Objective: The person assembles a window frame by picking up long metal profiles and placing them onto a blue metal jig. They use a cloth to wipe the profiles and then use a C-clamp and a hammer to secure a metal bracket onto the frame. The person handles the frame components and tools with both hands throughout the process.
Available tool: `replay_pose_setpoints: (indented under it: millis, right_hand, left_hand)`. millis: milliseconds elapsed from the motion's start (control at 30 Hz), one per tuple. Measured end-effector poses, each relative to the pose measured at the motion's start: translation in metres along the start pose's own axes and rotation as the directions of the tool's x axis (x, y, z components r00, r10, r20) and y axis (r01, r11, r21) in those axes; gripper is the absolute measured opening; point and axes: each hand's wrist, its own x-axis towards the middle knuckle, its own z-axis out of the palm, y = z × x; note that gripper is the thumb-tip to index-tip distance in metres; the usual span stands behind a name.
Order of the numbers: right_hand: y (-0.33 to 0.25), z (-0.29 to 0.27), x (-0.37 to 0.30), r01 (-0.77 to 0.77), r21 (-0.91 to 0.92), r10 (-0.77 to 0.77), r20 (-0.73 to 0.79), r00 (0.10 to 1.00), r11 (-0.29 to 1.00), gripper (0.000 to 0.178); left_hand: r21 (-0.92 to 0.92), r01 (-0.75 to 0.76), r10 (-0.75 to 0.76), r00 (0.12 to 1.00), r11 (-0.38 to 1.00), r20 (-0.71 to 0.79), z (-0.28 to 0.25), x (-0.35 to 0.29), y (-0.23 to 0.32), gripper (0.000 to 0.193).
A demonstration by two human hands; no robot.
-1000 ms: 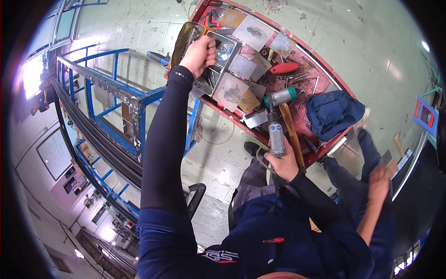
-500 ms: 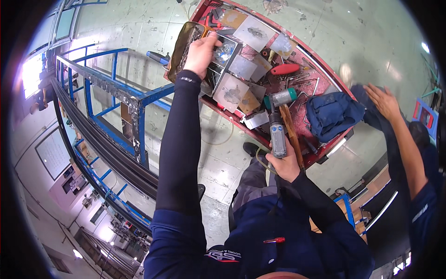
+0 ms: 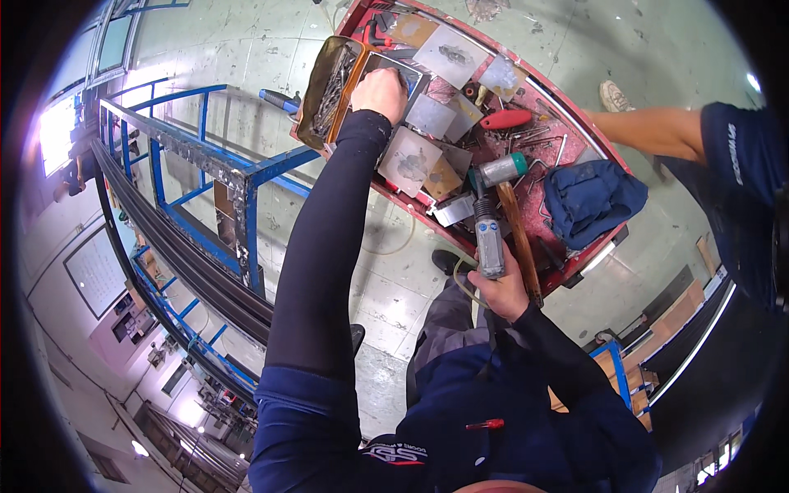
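My left hand [image 3: 380, 93] reaches down into a grey compartment [image 3: 419, 85] of the parts tray, its fingers curled and the tips hidden inside. What they hold, if anything, cannot be seen. Beside it, an orange-edged bin [image 3: 330, 94] holds many screws. My right hand [image 3: 503, 289] is wrapped round a grey power screwdriver [image 3: 490, 245] with a dark front end. A thin pale hose [image 3: 463, 279] shows beside that hand. Just beyond lies a mallet [image 3: 503, 170] with a green-ended head and wooden handle.
The red cart [image 3: 588, 123] carries metal plates [image 3: 450, 59], hex keys, a red-handled tool [image 3: 505, 119] and a blue cloth bag [image 3: 592, 201]. A blue frame rack [image 3: 246, 205] with long dark profiles stands left. At right, a co-worker's arm [image 3: 649, 131] extends towards the cart.
My left hand has moved right and slightly down, from the divider between the bins into the grey compartment. My right hand keeps its grip. The co-worker has moved, with an arm now reaching towards the cart.
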Motion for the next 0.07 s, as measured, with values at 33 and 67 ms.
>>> replay_pose_setpoints:
  millis: [33,67]
  right_hand:
    - [0.0019,0.0003,0.0003,-0.011,0.007,0.011,-0.008,1.000,1.000,0.059]
    - [0.0037,0.0005,0.0009,-0.005,0.004,0.005,-0.010,1.000,1.000,0.060]
  left_hand:
    - [0.019,-0.012,0.012,1.000,1.000,0.010,-0.0026,0.0004,0.0043,0.021]
    - [0.026,-0.024,0.022,0.998,0.999,0.052,-0.0062,0.0004,0.0068,0.023]
